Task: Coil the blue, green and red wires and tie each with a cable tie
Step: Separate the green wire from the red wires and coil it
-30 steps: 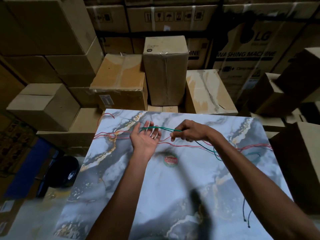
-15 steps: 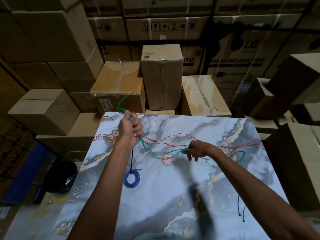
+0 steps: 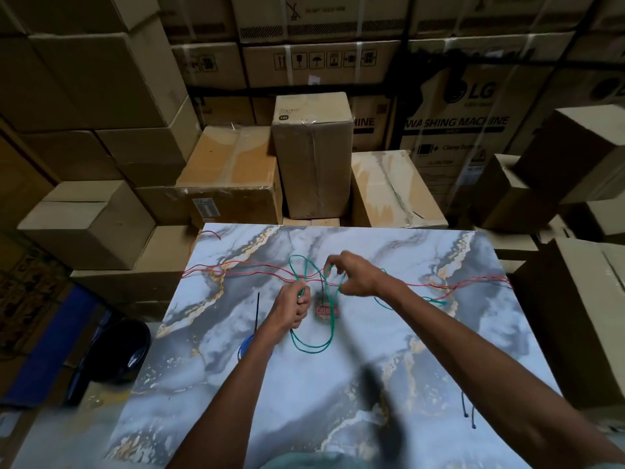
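1. Left hand gripped the gathered green wire loops near the tabletop centre.
2. Loops hung toward the near edge; loose run led right.
3. Right hand, just beside, pinched that strand; the uncoiled tail lay toward the right edge, nearer this hand.

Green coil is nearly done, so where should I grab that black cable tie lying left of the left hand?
Probably pinch the black cable tie near its far, upper end, coming from above. It lies flat and nearly straight on the marble table, and its near end runs close to the blue coil beside the forearm.
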